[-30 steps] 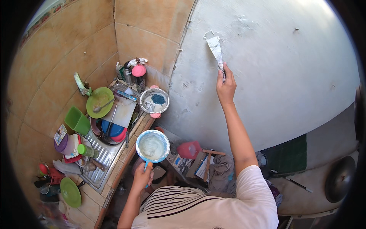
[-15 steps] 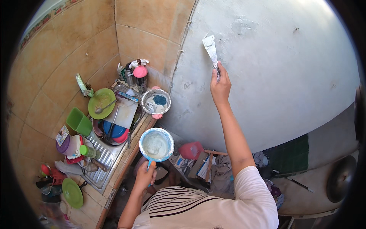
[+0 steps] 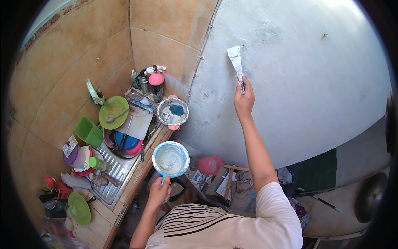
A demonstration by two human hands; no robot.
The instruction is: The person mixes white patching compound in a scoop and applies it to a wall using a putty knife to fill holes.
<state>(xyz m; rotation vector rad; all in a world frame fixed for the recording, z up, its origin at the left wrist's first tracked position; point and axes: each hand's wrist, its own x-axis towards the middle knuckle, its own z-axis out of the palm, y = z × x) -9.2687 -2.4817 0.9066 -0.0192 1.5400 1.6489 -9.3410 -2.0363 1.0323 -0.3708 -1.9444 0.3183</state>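
Note:
My right hand point(image 3: 244, 99) is closed round the handle of a putty knife point(image 3: 235, 60), raised in front of the grey-white wall point(image 3: 306, 95). White paste coats its blade; whether the blade touches the wall I cannot tell. Lower down, my left hand point(image 3: 159, 192) grips the handle of a blue dipper point(image 3: 170, 159) with pale, smeared paste inside. Beyond the dipper, at the counter's corner, a pot with pink handles point(image 3: 173, 111) contains white paste and a dark blue clump.
On the left, the tiled counter point(image 3: 101, 207) and steel sink point(image 3: 118, 166) bear a green plate point(image 3: 118, 110), a cutting board point(image 3: 140, 121) and several containers. Bottles point(image 3: 156, 85) stand in the far corner. Below the wall are a red plastic container point(image 3: 208, 164) and grey cloth point(image 3: 241, 191).
My right hand and the putty knife have come down slightly and a little to the right. The left hand still holds the dipper in nearly the same place.

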